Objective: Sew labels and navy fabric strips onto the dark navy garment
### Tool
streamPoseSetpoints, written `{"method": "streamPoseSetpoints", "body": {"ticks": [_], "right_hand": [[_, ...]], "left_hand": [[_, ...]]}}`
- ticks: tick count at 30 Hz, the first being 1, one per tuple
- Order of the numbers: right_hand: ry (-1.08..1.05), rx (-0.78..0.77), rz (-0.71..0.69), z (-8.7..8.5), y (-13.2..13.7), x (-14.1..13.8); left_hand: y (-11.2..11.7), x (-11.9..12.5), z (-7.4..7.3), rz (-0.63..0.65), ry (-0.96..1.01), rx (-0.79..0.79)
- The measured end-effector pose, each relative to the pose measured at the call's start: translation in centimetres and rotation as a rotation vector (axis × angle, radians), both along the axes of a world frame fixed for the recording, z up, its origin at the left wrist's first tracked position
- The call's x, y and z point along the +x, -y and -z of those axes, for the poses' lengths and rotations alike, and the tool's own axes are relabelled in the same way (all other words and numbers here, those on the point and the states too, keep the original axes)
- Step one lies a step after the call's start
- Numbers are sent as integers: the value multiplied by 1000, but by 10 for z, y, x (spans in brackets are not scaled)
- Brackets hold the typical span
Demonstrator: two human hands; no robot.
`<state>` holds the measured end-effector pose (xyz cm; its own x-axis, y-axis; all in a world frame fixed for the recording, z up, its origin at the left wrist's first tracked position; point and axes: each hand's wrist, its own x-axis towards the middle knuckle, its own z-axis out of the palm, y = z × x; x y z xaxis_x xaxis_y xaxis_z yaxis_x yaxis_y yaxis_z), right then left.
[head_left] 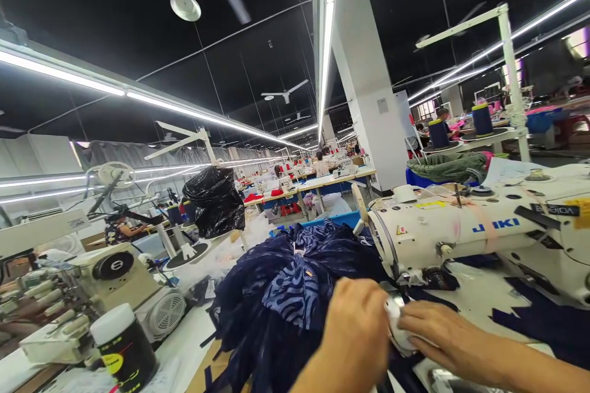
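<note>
In the head view my left hand [357, 322] is curled into a loose fist, a little blurred, beside the front end of a cream sewing machine [428, 227] lettered JUKI. What lies inside its fingers is hidden. My right hand [442, 334] reaches in from the right, fingers bent and pressed together against a shiny pale metal part [395, 319] below the machine's needle area. Whether it pinches something small there cannot be seen. Left of my hands heaps dark navy fabric [249, 295], with a blue wavy-patterned piece [292, 291] on top.
A black bottle with a white lid [124, 350] stands at the lower left, near another cream machine [115, 276]. A black plastic bag [216, 199] hangs beyond. Navy scraps [539, 313] lie right of the machine. A thread stand [511, 73] rises at the right; people work farther back.
</note>
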<state>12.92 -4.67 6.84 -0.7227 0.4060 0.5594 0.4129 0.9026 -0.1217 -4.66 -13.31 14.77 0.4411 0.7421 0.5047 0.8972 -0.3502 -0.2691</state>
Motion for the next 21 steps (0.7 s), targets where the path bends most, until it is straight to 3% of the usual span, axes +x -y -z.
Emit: {"method": "streamPoseSetpoints", "body": {"ticks": [2,4,6,9,12,15,18,21], "right_hand": [[6,65,-152,-22,10,-34],[-62,132,-209,-41,11,-69],[-66,166,-236,-53,6,-101],[98,243,-311,-56,2,-137],[225,330,-380,-47,5,-151],[292,332,-416,-29,9,-145],[406,280,-404,-4,13,-128],[462,221,-401,15,17,-111]], "left_hand": [[-13,-25,-17,-147,-45,-52],[-16,-54,-26,-270,-135,-124],[-7,-85,-28,-377,-241,-177],[17,-134,-20,-487,-305,-225],[36,-179,-7,-548,-331,-244],[41,-211,14,-544,-284,-212],[38,-222,42,-533,-177,-100],[43,-214,64,-426,-82,49]]}}
